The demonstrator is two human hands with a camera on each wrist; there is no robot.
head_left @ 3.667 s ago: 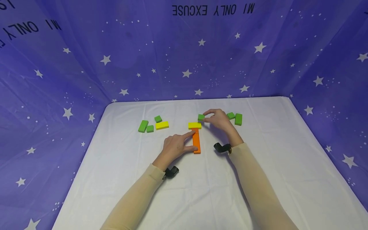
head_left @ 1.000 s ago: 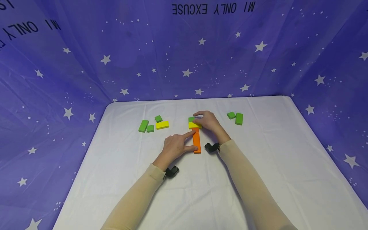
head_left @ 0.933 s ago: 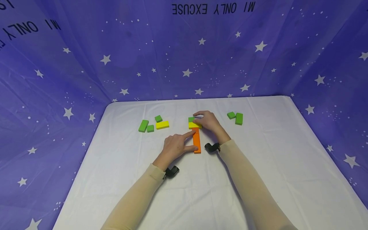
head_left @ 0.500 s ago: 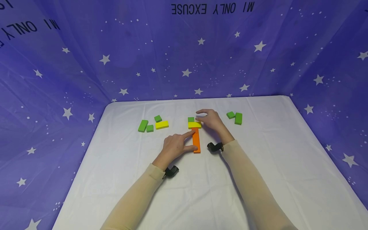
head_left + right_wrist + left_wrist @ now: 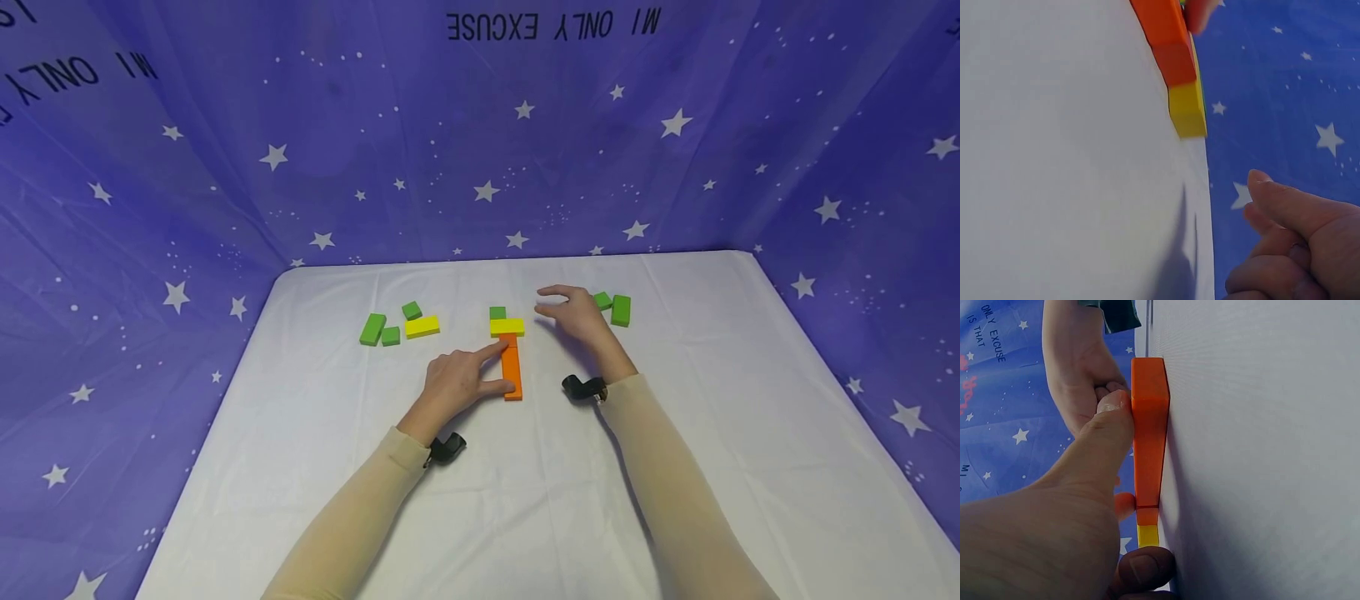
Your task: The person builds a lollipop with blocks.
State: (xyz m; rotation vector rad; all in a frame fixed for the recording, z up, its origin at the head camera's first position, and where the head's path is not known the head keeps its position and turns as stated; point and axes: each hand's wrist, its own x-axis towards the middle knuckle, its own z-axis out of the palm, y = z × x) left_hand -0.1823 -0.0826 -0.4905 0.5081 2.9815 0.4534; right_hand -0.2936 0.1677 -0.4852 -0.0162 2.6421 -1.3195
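My left hand [image 5: 453, 382] rests on the orange pieces, its thumb on the long orange block [image 5: 512, 371] and its index finger on the shorter orange block [image 5: 508, 340] beyond. Across the far end lies a yellow block [image 5: 507, 327], forming a T with the orange ones. A small green block [image 5: 497, 312] sits behind the yellow block's left half. To the right of this shape my right hand [image 5: 581, 318] is raised over the cloth, thumb and index finger apart, holding nothing. The right wrist view shows the same hand [image 5: 1300, 240] apart from the yellow block [image 5: 1187, 112].
Left of the T lie a long green block [image 5: 372, 329], two small green blocks [image 5: 391, 336] and another yellow block [image 5: 422, 327]. A small green block [image 5: 603, 301] and a larger green block [image 5: 621, 310] lie beyond my right hand. A starry purple curtain [image 5: 420, 167] surrounds the white-covered table.
My right hand brought the small green block leftward to the yellow block, let it go there, and has drawn back to the right. My left hand has stayed on the orange blocks.
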